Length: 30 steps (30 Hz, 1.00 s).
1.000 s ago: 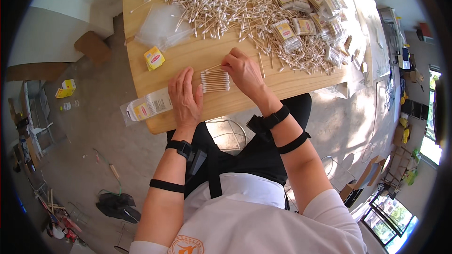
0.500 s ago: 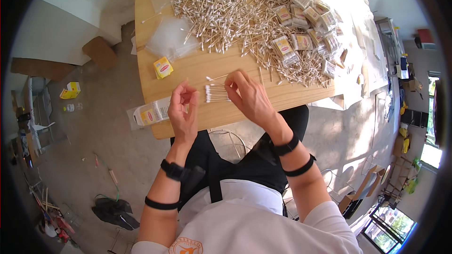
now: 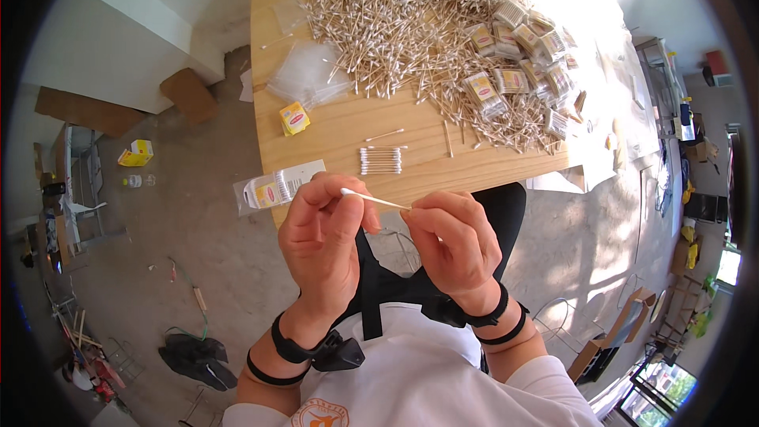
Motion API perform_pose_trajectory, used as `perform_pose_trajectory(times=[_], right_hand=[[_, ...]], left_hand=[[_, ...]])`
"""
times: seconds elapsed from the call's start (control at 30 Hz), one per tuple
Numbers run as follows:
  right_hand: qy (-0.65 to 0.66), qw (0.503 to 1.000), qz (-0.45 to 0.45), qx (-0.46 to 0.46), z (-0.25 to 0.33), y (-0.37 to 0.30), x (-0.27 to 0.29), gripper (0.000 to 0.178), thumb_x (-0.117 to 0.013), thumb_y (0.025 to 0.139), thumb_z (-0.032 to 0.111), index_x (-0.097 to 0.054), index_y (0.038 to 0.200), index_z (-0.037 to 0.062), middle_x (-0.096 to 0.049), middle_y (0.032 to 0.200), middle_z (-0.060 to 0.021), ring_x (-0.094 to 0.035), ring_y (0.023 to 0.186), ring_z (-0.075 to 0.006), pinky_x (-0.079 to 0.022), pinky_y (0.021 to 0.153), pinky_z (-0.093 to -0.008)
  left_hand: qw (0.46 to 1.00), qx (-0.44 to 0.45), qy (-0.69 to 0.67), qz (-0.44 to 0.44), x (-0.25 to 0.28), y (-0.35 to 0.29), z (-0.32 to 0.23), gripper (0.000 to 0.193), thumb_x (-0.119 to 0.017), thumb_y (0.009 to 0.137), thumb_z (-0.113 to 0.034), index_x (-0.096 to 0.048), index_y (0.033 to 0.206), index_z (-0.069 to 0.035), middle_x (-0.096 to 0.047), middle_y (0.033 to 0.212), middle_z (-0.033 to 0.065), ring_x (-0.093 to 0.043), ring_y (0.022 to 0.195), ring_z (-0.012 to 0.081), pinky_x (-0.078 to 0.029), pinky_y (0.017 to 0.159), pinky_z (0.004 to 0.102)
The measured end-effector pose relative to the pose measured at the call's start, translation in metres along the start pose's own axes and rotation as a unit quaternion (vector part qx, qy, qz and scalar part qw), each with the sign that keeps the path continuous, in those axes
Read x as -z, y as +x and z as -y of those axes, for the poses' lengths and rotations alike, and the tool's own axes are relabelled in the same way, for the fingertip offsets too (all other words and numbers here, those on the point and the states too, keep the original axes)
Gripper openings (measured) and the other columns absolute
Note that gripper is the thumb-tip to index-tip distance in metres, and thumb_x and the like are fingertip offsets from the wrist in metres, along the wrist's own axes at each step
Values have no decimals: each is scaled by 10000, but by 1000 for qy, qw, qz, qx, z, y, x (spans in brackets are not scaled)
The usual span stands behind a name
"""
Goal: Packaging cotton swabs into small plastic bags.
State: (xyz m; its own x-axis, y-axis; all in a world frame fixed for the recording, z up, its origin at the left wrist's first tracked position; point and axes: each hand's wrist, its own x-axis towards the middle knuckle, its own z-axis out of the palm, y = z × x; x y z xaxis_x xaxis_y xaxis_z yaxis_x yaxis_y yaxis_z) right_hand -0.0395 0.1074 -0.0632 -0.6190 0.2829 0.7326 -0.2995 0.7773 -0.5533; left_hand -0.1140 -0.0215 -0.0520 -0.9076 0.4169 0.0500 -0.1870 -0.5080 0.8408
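Note:
A single cotton swab (image 3: 378,201) is stretched between my hands, in front of the table's near edge. My left hand (image 3: 324,237) pinches it near its white left tip, thumb against fingers. At its other end my right hand (image 3: 455,241) grips it between thumb and fingertips, hiding that tip. Beyond them on the wooden table (image 3: 340,134) lies a neat row of several cotton swabs (image 3: 381,160), side by side. One loose swab (image 3: 385,134) rests at a slant just past the row. A clear packet of swabs with a yellow label (image 3: 273,190) lies by the left corner.
A large heap of loose swabs (image 3: 403,24) covers the table's far part. Filled packs (image 3: 484,91) lie on its right side. Clear plastic bags (image 3: 307,75) and yellow cards (image 3: 293,119) sit at the left. A yellow box (image 3: 136,153) is on the floor.
Both hands have drawn back from the table toward my body and now hold one swab between them. My left hand was free before; my right was at the row of swabs.

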Motion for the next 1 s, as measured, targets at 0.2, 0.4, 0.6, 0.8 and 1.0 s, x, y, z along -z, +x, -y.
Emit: perform_pose_trajectory(times=[0.2,0.4,0.6,0.8,1.0], right_hand=[[1,1000,-17,-19,15,1,9,326,-795,705,-87,-655,988,-6,-655,891,-116,-629,658,-231,-509,567,-297],[172,959,36,-221,20,-9,17,221,-756,823,-69,-639,1002,-12,-668,884,-103,-646,705,-164,-529,625,-263],[446,793,31,-414,21,-17,25,212,-682,933,-6,-578,1117,-32,-686,948,-87,-668,794,-122,-553,682,-242],[534,710,10,-459,13,-26,22,234,-545,1035,104,-534,1227,-28,-688,1024,-142,-681,816,-166,-558,689,-277],[581,680,-16,-448,8,-31,21,286,-424,1086,147,-497,1305,-23,-688,1067,-184,-687,844,-194,-561,709,-301]], left_hand=[[999,-2,-11,37,-7,-8,-10,158,-501,1042,-97,-582,1107,21,-599,969,84,-571,768,134,-466,712,268],[999,7,-10,42,-8,-13,-8,183,-522,1032,-83,-581,1177,11,-594,932,63,-542,755,112,-457,703,248],[995,69,56,48,-8,-18,2,159,-634,969,-36,-619,1120,12,-602,922,23,-535,749,49,-434,671,199],[978,207,8,31,-5,-16,6,140,-620,997,-113,-634,1097,-15,-596,878,-12,-544,748,59,-444,691,220],[962,246,-114,9,2,-8,7,247,-559,1038,-251,-625,1121,-28,-554,825,-19,-523,746,86,-451,755,264]])
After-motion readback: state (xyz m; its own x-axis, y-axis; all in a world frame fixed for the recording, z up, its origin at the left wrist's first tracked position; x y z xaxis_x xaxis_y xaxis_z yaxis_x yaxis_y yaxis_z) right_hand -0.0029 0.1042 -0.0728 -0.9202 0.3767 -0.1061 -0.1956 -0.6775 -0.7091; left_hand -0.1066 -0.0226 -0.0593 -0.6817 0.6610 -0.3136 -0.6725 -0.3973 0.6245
